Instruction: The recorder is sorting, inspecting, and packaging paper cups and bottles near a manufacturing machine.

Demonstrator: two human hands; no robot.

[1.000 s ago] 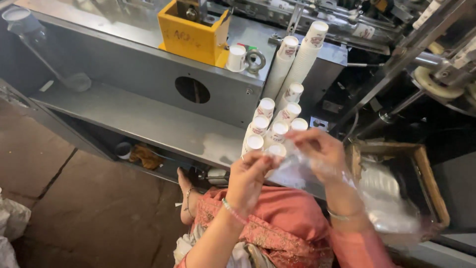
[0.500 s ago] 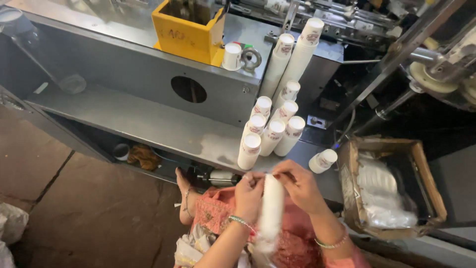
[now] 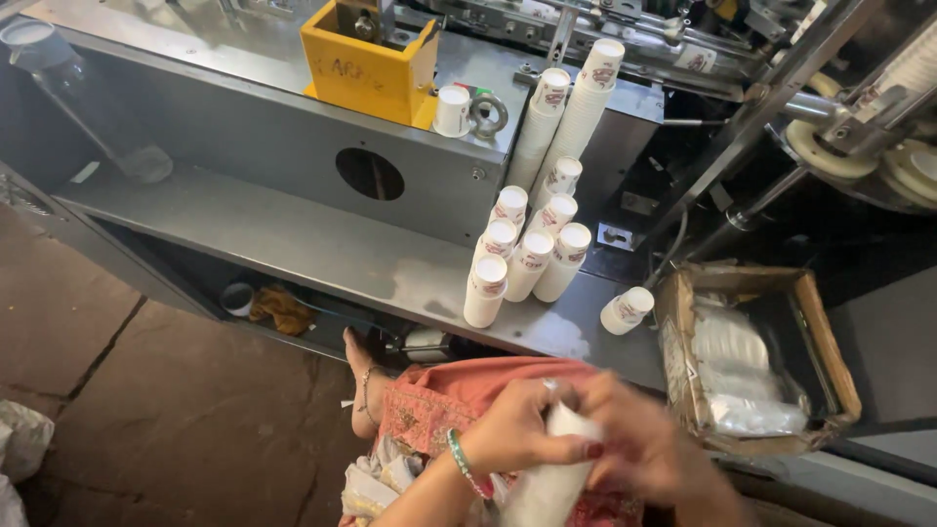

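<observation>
Both hands meet low in the view, over the lap of pink patterned cloth (image 3: 459,395). The left hand (image 3: 522,434) is clenched around the upper end of a white stack of paper cups (image 3: 551,478), fingers wrapped across its front, a green bangle (image 3: 461,464) at the wrist. The right hand (image 3: 639,444) presses against the same stack from the other side, blurred by motion; it touches the stack, but whether its fingers fully close on it I cannot tell. The stack tilts down toward the bottom edge, where its lower end is cut off.

On the grey metal shelf (image 3: 293,249) of the machine, stacks of printed white cups lean in a cluster: five short stacks (image 3: 532,259) in front, touching one another, one more short stack (image 3: 563,178) just behind them, and two tall stacks (image 3: 576,107) leaning against the machine's upper deck (eight in all, as far as the overlap lets me count). One lone cup (image 3: 627,310) lies tilted on the shelf, apart from the cluster, just beside a cardboard box (image 3: 830,342) holding clear plastic bags (image 3: 737,376). One more single cup (image 3: 452,110) stands on the upper deck next to a yellow metal box (image 3: 366,63). One bare foot (image 3: 361,376) with an anklet rests on the stone floor (image 3: 146,410) below the shelf.
</observation>
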